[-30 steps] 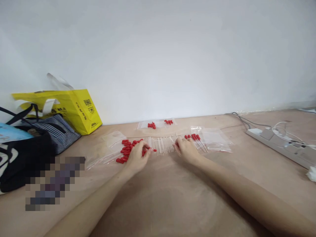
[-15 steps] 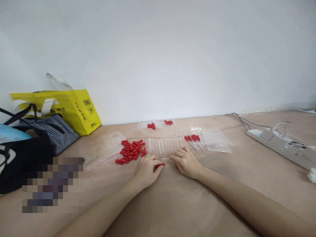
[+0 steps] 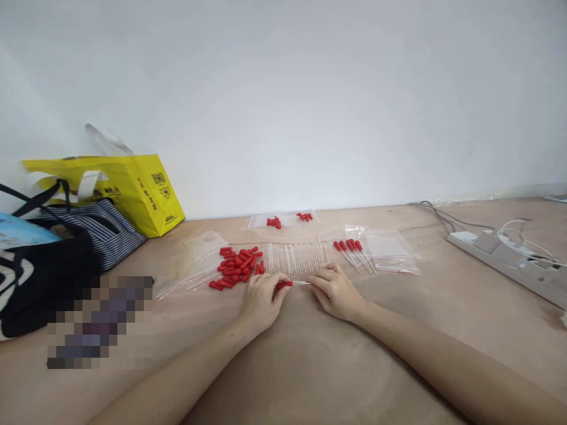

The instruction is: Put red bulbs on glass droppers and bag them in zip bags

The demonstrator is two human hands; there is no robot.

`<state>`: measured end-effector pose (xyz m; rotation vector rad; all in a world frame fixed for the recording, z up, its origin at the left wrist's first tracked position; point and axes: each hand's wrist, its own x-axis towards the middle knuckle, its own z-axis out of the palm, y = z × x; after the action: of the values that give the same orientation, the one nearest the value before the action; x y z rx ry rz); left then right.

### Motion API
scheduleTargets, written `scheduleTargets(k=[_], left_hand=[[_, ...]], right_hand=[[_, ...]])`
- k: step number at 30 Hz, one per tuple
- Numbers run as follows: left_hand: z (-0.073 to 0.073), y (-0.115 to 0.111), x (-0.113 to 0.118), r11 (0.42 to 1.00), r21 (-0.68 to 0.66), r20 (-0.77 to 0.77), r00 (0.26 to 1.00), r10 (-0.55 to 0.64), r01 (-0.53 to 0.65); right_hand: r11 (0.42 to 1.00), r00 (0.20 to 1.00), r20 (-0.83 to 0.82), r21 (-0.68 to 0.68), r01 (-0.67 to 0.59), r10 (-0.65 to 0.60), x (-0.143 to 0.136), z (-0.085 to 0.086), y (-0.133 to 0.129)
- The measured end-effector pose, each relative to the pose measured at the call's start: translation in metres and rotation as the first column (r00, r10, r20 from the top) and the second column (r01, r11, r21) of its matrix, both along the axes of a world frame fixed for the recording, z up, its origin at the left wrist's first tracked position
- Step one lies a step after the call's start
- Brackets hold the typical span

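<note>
My left hand [image 3: 264, 300] pinches a red rubber dropper bulb [image 3: 284, 284] between thumb and fingers. A clear dropper tube [image 3: 300, 283] is gripped by my right hand [image 3: 335, 291], and its end meets the mouth of the bulb; how deep it sits cannot be made out. Just beyond my hands lies a row of clear tubes [image 3: 295, 260]. A heap of loose red bulbs [image 3: 237, 267] is beside my left hand. Several droppers with red bulbs on them [image 3: 353, 251] lie beyond my right hand.
Plastic bags [image 3: 392, 251] lie at the right, and more plastic bags [image 3: 206, 245] at the left. Bagged droppers [image 3: 287, 220] rest by the wall. A power strip [image 3: 505, 265] stands far right; a yellow bag [image 3: 150, 195] and a striped bag [image 3: 119, 233] stand left.
The red bulb in my left hand has moved up to the tube's end, closing the small gap between them. My right hand has stayed nearly in place.
</note>
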<state>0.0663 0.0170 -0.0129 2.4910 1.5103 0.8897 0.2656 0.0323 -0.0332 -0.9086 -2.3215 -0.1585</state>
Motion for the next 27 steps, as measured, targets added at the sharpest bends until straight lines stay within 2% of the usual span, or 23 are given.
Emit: scheduleTargets(k=[8,13,17,22,27], left_hand=[[0.000,0.001,-0.001,0.995,0.096,0.014,1.000,-0.018,0.017],[0.001,0.000,0.001,0.988,0.147,0.051,0.998,-0.046,0.038],[0.001,-0.003,0.001,0.982,0.175,0.051,0.995,-0.081,0.071],[0.001,-0.004,0.002,0.970,0.212,0.028,0.992,-0.123,0.114],[0.003,-0.006,0.003,0.966,0.220,0.018,0.989,-0.144,0.137]], right_hand=[[0.991,0.995,-0.064,0.113,-0.068,0.076,-0.003,0.001,-0.002],[0.987,0.992,-0.074,0.132,-0.095,0.105,-0.006,0.005,-0.002],[0.979,0.988,-0.060,0.155,-0.134,0.145,-0.004,0.008,-0.001],[0.960,0.988,-0.025,0.244,-0.139,0.149,-0.004,0.011,-0.001],[0.955,0.980,-0.037,0.233,-0.184,0.198,-0.008,0.009,0.000]])
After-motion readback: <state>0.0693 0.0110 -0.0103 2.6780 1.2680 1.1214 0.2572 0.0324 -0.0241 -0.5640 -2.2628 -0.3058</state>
